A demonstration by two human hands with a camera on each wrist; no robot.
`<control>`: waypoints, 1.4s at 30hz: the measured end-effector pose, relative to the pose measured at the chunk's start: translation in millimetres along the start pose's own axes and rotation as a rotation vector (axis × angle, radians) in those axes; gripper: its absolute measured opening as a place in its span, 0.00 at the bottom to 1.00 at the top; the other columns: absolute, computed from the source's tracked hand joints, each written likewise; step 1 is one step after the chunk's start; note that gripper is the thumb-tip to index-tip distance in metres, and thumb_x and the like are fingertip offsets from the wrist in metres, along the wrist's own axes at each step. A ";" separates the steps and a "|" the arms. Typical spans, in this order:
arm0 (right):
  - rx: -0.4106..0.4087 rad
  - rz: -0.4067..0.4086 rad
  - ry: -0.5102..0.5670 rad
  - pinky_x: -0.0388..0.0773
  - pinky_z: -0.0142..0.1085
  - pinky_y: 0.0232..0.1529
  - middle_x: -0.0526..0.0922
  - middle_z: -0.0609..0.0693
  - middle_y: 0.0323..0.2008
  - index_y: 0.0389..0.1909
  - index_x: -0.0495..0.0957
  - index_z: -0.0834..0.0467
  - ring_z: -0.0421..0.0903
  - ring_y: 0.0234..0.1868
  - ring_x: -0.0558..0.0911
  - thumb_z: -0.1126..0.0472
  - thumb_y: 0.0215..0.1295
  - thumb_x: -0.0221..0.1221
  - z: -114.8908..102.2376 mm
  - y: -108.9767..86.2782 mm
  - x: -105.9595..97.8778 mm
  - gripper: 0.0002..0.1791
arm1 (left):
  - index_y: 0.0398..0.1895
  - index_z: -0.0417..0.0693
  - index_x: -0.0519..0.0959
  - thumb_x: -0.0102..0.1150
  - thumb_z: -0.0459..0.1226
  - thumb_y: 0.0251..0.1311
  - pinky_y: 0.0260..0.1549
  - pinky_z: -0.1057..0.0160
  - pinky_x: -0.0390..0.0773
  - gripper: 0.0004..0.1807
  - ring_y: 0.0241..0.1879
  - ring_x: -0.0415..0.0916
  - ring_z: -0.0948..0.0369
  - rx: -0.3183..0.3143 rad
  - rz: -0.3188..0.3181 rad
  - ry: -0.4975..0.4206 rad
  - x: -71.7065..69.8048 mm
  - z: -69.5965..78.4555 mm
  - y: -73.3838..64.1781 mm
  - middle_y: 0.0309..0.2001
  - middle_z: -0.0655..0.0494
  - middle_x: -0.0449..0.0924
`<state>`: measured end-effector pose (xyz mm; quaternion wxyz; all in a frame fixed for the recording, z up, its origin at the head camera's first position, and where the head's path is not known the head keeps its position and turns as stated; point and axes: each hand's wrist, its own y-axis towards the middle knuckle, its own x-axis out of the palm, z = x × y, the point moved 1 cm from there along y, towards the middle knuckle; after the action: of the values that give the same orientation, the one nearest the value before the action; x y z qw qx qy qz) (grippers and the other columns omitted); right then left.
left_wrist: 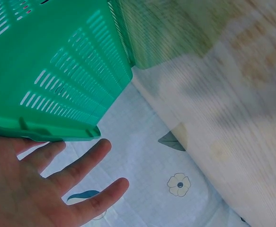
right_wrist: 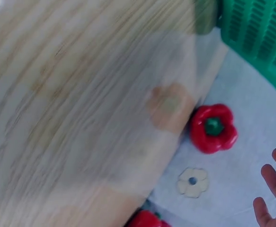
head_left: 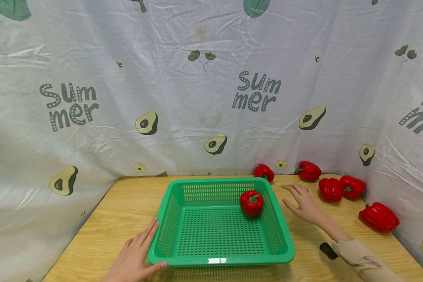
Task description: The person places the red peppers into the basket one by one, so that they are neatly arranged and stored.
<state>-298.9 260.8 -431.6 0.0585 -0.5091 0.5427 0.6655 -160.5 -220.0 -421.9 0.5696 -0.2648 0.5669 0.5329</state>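
Note:
A green slatted plastic basket (head_left: pixel 215 260) stands on the table, with one red bell pepper (head_left: pixel 252 204) in its back right part. My left hand (head_left: pixel 135 252) rests against the basket's left rim near the front corner, its fingers extended; the left wrist view shows that hand (left_wrist: pixel 48 184) touching the rim. To the right of the basket, my right hand (head_left: pixel 304 203) is held over the table with its fingers stretched out and nothing in them. Another bell pepper (head_left: pixel 264 172) lies behind the basket's back right corner, and the right wrist view shows this pepper (right_wrist: pixel 213 128) ahead of the fingers.
Several more red peppers lie along the right side: one pepper (head_left: pixel 309 171) at the back, a pair including this pepper (head_left: pixel 330 190), and a long one (head_left: pixel 378 217) near the right edge. A black object (head_left: pixel 328 250) lies by the right sleeve. A printed curtain (head_left: pixel 183 98) encloses the table.

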 end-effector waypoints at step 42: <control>0.126 -0.277 -0.200 0.63 0.62 0.42 0.64 0.62 0.60 0.61 0.61 0.65 0.63 0.53 0.71 0.64 0.51 0.59 53.6 56.1 56.3 0.34 | 0.68 0.47 0.53 0.52 0.67 0.41 0.42 0.43 0.68 0.54 0.53 0.70 0.49 -0.055 -0.089 0.008 -2.4 1.2 2.2 0.67 0.49 0.56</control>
<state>-393.9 253.3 -441.9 0.2351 -0.5057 0.4993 0.6631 -161.6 -219.0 -418.7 0.5831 -0.3074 0.5420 0.5212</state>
